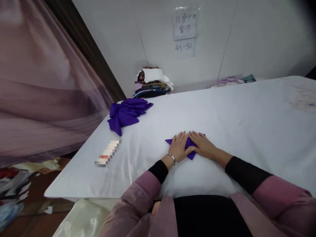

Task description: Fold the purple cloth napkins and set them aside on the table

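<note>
Both hands (179, 146) (201, 144) rest on purple cloth (190, 143), apparently folded.

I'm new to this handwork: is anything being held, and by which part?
Nothing looks gripped: the left hand and right hand rest open on the purple cloth.

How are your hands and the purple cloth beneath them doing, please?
Left hand and right hand flat, palms down, on the purple cloth. Cloth partly hidden, pointed corners showing. Purple heap off to the left, out of the way.
</note>
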The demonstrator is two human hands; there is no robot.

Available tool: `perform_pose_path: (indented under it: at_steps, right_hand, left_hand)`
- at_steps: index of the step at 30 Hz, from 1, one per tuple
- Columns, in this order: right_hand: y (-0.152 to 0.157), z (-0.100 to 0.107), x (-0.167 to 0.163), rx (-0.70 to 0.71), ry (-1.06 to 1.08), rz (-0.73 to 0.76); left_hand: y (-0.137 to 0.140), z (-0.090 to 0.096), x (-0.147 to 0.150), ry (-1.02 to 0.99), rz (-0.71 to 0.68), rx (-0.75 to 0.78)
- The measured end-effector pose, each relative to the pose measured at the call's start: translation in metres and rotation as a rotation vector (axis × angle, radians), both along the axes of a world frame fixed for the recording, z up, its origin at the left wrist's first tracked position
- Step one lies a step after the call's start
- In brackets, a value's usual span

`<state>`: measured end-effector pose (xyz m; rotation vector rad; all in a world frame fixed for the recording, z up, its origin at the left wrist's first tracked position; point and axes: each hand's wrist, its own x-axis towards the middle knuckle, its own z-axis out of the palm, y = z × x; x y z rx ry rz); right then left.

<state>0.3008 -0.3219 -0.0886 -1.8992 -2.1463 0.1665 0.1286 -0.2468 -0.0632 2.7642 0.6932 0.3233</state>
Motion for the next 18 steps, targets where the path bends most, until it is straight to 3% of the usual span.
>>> perform_pose_path:
  at_steps: [8,15,18]
  right_hand:
    - [0.0,0.002,0.019,-0.029,0.024,-0.019]
    - [0.001,0.002,0.033,-0.047,-0.019,-0.086]
    - [0.001,0.001,0.032,-0.043,-0.023,-0.08]
  left_hand:
    - [0.0,-0.014,0.002,0.127,0.003,0.053]
    - [-0.001,0.007,0.011,0.189,0.047,-0.048]
    - [-0.008,0.014,0.023,0.125,0.05,-0.008]
